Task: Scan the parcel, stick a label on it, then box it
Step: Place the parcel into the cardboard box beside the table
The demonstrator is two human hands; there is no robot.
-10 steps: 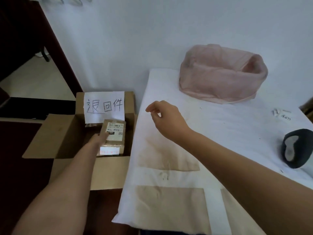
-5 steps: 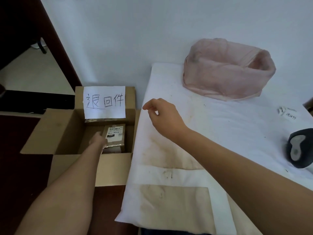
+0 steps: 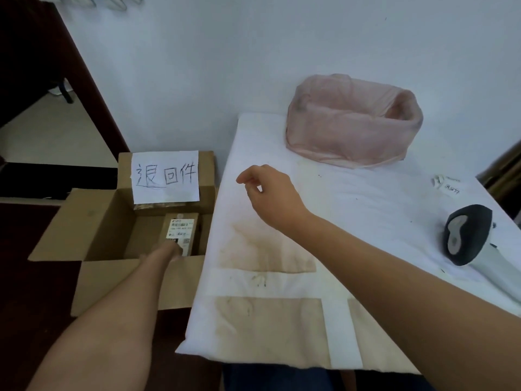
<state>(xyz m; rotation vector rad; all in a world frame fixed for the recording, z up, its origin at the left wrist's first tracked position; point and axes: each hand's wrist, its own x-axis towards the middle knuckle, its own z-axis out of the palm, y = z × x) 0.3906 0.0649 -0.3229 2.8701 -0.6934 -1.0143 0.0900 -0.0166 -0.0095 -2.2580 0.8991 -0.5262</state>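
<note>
Inside the carton, the brown parcel lies flat, white label upward.

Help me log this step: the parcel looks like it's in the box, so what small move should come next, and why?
Probably let go and draw the left hand up out of the box. The parcel already lies low inside it, label up, with the fingertips at its near edge. The right hand hovers empty over the table.

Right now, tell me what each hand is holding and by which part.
The right hand holds nothing, hovering above the table. The left hand reaches into the cardboard box at the parcel's near end; whether it grips cannot be told.
</note>
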